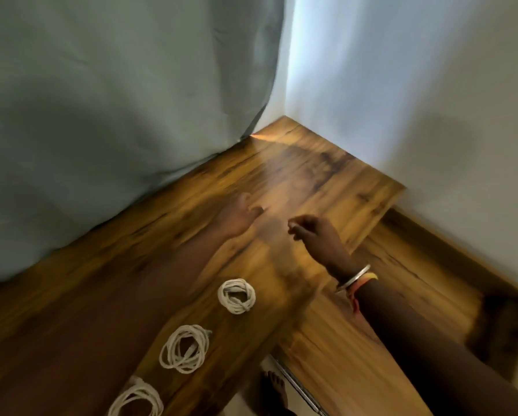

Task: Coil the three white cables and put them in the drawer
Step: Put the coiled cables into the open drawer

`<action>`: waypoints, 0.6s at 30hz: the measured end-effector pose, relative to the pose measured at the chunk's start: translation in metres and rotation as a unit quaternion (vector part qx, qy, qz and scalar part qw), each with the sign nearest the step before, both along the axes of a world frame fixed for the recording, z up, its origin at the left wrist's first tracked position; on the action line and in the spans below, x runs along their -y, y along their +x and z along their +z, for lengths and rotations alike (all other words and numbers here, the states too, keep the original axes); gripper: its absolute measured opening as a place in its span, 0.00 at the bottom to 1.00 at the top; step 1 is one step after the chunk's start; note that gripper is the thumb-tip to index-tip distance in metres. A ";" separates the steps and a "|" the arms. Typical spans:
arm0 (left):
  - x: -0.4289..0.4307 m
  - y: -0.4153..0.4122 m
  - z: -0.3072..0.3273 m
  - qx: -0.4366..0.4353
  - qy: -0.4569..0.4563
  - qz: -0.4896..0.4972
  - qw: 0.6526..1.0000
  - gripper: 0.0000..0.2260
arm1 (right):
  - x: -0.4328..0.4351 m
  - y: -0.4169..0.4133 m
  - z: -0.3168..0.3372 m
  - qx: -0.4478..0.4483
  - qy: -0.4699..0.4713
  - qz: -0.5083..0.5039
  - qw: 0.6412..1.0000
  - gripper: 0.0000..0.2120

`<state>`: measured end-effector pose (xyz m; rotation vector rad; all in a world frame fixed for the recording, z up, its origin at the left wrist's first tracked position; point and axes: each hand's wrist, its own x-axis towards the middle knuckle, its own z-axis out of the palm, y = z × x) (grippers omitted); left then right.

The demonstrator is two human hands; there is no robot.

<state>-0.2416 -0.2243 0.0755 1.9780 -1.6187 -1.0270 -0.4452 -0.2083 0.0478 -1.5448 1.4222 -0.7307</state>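
Observation:
Three white cables lie coiled in a row on the wooden desk top (281, 181): a tight small coil (236, 295), a looser middle coil (185, 347), and a third coil (137, 399) partly hidden behind my left forearm. My left hand (240, 216) hovers over the desk beyond the coils, fingers loosely apart, holding nothing. My right hand (313, 234) is beside it with fingers curled, and nothing shows in it. To the right and lower, the wooden drawer (402, 283) is pulled out with its inside showing bare wood.
A grey-green curtain (116, 100) hangs along the desk's left edge. White walls (417, 100) meet at the far corner. The drawer's metal rail (296, 385) and my bare foot (274, 391) show below the desk edge. The image is motion-blurred.

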 end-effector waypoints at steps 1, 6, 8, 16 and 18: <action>0.009 -0.021 0.010 -0.005 -0.016 -0.023 1.000 0.30 | 0.002 -0.017 0.008 0.004 -0.015 -0.027 0.999 0.05; 0.024 -0.123 0.021 -0.016 -0.049 -0.163 0.985 0.27 | -0.016 -0.100 0.023 -0.016 -0.026 -0.138 0.990 0.09; 0.020 -0.157 0.004 0.001 -0.024 -0.227 0.974 0.27 | -0.033 -0.131 0.006 -0.022 0.005 -0.177 0.984 0.08; -0.044 -0.248 -0.118 0.110 0.130 -0.409 0.896 0.32 | -0.153 -0.242 -0.125 -0.145 0.201 -0.332 0.910 0.23; -0.054 -0.247 -0.145 0.118 0.181 -0.417 0.883 0.36 | -0.173 -0.256 -0.142 -0.139 0.233 -0.357 0.894 0.25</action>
